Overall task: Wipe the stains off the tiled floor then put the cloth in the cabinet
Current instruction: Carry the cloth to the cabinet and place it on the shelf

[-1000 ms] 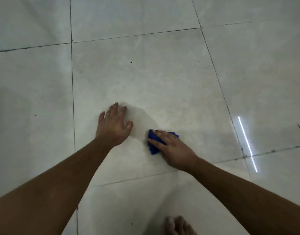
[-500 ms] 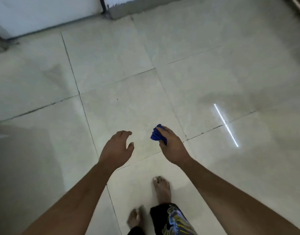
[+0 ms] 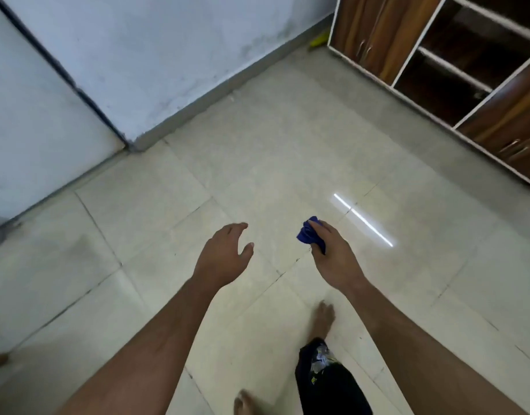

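Observation:
My right hand (image 3: 332, 256) grips a bunched blue cloth (image 3: 308, 235) in the air above the pale tiled floor (image 3: 257, 181). Only the cloth's front part sticks out past the fingers. My left hand (image 3: 225, 253) hangs beside it, fingers loosely curled, holding nothing. A wooden cabinet (image 3: 455, 55) with white edges stands at the upper right. Its middle section is open and shows dark shelves, with shut brown doors on either side.
A bluish wall (image 3: 156, 46) with a grey skirting runs across the top, and a white door (image 3: 27, 115) stands at the left. My bare feet (image 3: 323, 316) and a dark trouser leg are at the bottom. A bright light streak (image 3: 362, 220) reflects off the floor.
I have risen from crouching on the floor. My right hand lifted the cloth off the tile, my left hand came off the floor, and the wall and cabinet came into view.

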